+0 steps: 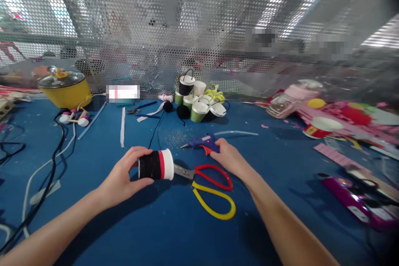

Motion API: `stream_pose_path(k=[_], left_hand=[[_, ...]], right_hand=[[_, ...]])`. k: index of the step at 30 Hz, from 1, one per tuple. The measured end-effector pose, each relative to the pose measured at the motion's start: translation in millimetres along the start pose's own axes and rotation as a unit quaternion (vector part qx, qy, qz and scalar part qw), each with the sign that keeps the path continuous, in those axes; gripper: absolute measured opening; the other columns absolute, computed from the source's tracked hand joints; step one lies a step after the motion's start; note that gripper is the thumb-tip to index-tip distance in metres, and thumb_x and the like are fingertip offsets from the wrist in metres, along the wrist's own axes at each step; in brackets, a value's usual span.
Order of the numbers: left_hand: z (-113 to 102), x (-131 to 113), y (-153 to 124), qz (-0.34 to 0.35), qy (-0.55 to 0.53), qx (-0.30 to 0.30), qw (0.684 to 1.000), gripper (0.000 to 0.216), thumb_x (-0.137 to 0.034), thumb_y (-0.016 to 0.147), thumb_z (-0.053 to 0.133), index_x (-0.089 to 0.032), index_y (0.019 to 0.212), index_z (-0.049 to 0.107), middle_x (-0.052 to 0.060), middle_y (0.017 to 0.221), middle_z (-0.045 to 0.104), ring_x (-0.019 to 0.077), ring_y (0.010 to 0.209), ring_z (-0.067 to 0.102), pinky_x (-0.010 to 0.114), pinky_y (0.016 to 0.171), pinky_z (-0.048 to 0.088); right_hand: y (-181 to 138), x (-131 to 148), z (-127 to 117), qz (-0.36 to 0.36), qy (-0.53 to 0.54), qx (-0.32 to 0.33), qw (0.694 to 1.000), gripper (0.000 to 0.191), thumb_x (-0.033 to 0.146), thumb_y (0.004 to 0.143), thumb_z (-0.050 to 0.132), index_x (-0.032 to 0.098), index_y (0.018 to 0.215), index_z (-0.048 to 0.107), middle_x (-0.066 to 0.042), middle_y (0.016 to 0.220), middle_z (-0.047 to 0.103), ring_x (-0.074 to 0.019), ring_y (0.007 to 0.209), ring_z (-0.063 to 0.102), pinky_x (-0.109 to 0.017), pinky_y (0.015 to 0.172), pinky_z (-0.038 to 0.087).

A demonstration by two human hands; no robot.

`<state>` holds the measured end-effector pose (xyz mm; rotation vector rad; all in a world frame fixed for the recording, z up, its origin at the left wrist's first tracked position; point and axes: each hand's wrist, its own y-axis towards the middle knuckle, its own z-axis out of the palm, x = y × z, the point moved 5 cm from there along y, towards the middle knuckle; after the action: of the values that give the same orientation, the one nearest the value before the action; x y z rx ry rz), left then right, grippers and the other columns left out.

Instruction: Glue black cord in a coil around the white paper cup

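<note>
My left hand [123,176] is closed round a paper cup [156,165] lying on its side, wrapped in black yarn with a red band and a white rim. My right hand [229,158] reaches to a blue glue gun [202,142] with a red trigger, fingers touching its handle. Scissors [209,187] with one red and one yellow handle lie on the blue table [174,237] between my hands, their blades partly hidden behind the cup.
A cluster of green, white and black paper cups [198,102] and black yarn balls [183,111] stands at the back. A yellow pot [64,88] with a lid sits far left, cables [52,162] beside it. Pink craft scraps [339,120] crowd the right. Perforated metal screen behind.
</note>
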<state>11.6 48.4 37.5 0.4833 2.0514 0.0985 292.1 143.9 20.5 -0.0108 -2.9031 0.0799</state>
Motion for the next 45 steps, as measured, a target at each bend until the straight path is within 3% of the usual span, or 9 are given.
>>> stream_pose_path(k=[6, 10, 16, 19, 23, 29, 32, 39, 45], left_hand=[[1, 10, 0, 0.011, 0.014, -0.002, 1.000, 0.046, -0.019, 0.075, 0.061, -0.026, 0.117, 0.043, 0.008, 0.118, 0.046, 0.0228, 0.106, 0.050, 0.037, 0.087, 0.046], [2, 13, 1, 0.016, -0.011, 0.008, 1.000, 0.047, -0.020, 0.076, 0.062, -0.026, 0.119, 0.042, 0.008, 0.115, 0.047, 0.0222, 0.105, 0.050, 0.038, 0.090, 0.044], [5, 15, 4, -0.011, -0.070, 0.030, 0.997, 0.048, -0.024, 0.077, 0.062, -0.027, 0.120, 0.041, 0.006, 0.111, 0.048, 0.0206, 0.102, 0.051, 0.034, 0.085, 0.047], [6, 16, 4, -0.021, -0.094, 0.039, 0.995, 0.048, -0.024, 0.078, 0.062, -0.027, 0.120, 0.041, 0.006, 0.110, 0.048, 0.0198, 0.100, 0.052, 0.033, 0.084, 0.048], [5, 15, 5, -0.019, -0.086, 0.039, 0.995, 0.047, -0.023, 0.078, 0.062, -0.027, 0.120, 0.042, 0.006, 0.112, 0.047, 0.0202, 0.102, 0.051, 0.033, 0.085, 0.047], [-3, 11, 16, -0.031, -0.077, 0.046, 0.996, 0.045, -0.024, 0.078, 0.061, -0.026, 0.119, 0.043, 0.006, 0.115, 0.047, 0.0204, 0.105, 0.051, 0.035, 0.088, 0.046], [-12, 8, 30, -0.060, -0.085, 0.063, 0.993, 0.046, -0.026, 0.075, 0.063, -0.021, 0.117, 0.043, 0.008, 0.114, 0.050, 0.0209, 0.099, 0.056, 0.036, 0.085, 0.048], [-23, -2, 51, -0.067, -0.095, 0.055, 0.992, 0.048, -0.026, 0.072, 0.064, -0.018, 0.115, 0.044, 0.007, 0.109, 0.056, 0.0191, 0.095, 0.058, 0.035, 0.085, 0.047], [-17, -1, 50, -0.053, -0.071, 0.066, 0.994, 0.045, -0.025, 0.072, 0.065, -0.018, 0.113, 0.046, 0.007, 0.108, 0.057, 0.0195, 0.093, 0.059, 0.036, 0.084, 0.049]], right_hand=[[-25, 14, -23, -0.056, 0.207, 0.025, 0.976, 0.031, 0.028, 0.075, 0.052, 0.015, 0.103, 0.051, -0.011, 0.105, 0.063, -0.0237, 0.095, 0.060, -0.031, 0.077, 0.048], [-44, 33, -29, -0.072, 0.325, 0.082, 0.939, 0.032, 0.043, 0.075, 0.054, 0.016, 0.093, 0.055, -0.005, 0.079, 0.066, -0.0189, 0.070, 0.062, -0.029, 0.060, 0.051], [-67, 56, -17, -0.133, 0.371, 0.125, 0.911, 0.026, 0.037, 0.077, 0.052, 0.014, 0.084, 0.063, 0.001, 0.049, 0.056, -0.0114, 0.041, 0.053, -0.022, 0.038, 0.045], [-74, 61, -23, -0.212, 0.298, 0.062, 0.929, 0.024, 0.035, 0.081, 0.049, 0.017, 0.081, 0.065, 0.001, 0.048, 0.057, -0.0113, 0.039, 0.052, -0.023, 0.040, 0.047], [-75, 67, -37, -0.312, 0.210, -0.015, 0.926, 0.020, 0.031, 0.080, 0.051, 0.022, 0.074, 0.068, -0.005, 0.070, 0.067, -0.0210, 0.072, 0.064, -0.032, 0.067, 0.051], [-81, 84, -54, -0.511, -0.033, -0.230, 0.828, 0.030, 0.015, 0.083, 0.042, 0.024, 0.078, 0.070, -0.005, 0.062, 0.066, -0.0194, 0.062, 0.062, -0.029, 0.059, 0.046], [-76, 86, -59, -0.511, -0.075, -0.256, 0.817, 0.032, 0.017, 0.084, 0.040, 0.024, 0.075, 0.070, -0.003, 0.055, 0.064, -0.0186, 0.056, 0.059, -0.028, 0.054, 0.043], [-66, 76, -61, -0.412, -0.057, -0.237, 0.878, 0.038, 0.025, 0.088, 0.037, 0.023, 0.067, 0.069, -0.003, 0.056, 0.064, -0.0173, 0.057, 0.060, -0.026, 0.056, 0.045], [-73, 67, -48, -0.490, -0.113, -0.248, 0.828, 0.042, 0.009, 0.081, 0.033, 0.027, 0.090, 0.070, -0.003, 0.059, 0.066, -0.0206, 0.062, 0.061, -0.033, 0.065, 0.044]])
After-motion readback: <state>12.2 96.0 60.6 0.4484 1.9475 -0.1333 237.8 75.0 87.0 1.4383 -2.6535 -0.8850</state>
